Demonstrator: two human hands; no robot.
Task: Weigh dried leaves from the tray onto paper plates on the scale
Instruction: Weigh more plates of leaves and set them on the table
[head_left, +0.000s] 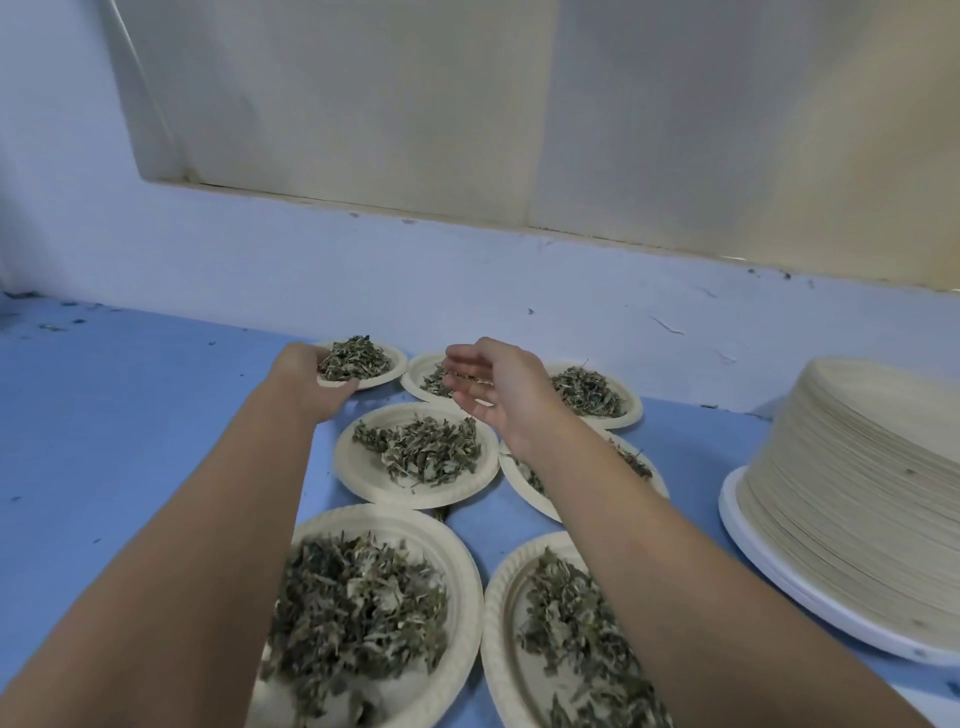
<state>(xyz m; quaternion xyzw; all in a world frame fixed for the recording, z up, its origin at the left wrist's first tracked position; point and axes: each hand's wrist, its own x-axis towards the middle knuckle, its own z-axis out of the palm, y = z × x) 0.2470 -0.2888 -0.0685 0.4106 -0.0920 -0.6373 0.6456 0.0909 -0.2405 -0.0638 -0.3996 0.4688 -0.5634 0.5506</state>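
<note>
The left hand grips the near-left rim of the small round beige paper plate, thumb along its near edge. The plate's heap of dried grey-green leaves lies just beyond the hand, at the far-left corner of the other filled plates. The right hand hovers just to the right of that plate, fingers loosely curved. I cannot tell whether they pinch any leaf bits.

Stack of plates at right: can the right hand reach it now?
Probably yes: the right hand hovers open, and only low plates of leaves lie between it and the stack.
</note>
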